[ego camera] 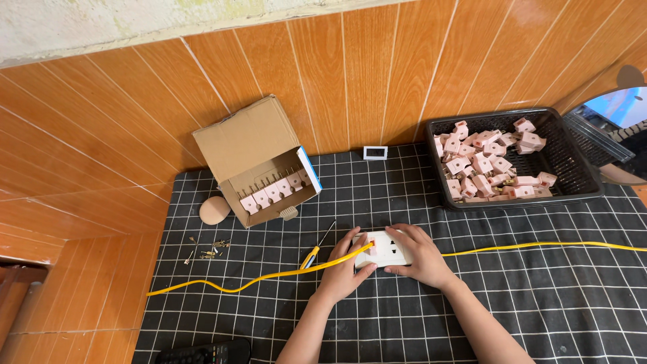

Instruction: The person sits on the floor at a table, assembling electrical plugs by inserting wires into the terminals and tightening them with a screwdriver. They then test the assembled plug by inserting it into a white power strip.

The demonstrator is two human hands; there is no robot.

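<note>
Left hand (345, 269): fingers curled, pinching yellow cable (269, 276) at white rectangular plastic socket block (385, 248) | Right hand (421, 256): fingers pressed together, gripping block's right side | Block: on black grid-patterned mat (539, 296), below black mesh basket (573, 162) of pink plugs (485, 165)

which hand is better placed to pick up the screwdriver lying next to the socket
Left, likely. The left hand rests at the white socket's left end, right beside the screwdriver; the right hand is on the socket's far side.
</note>
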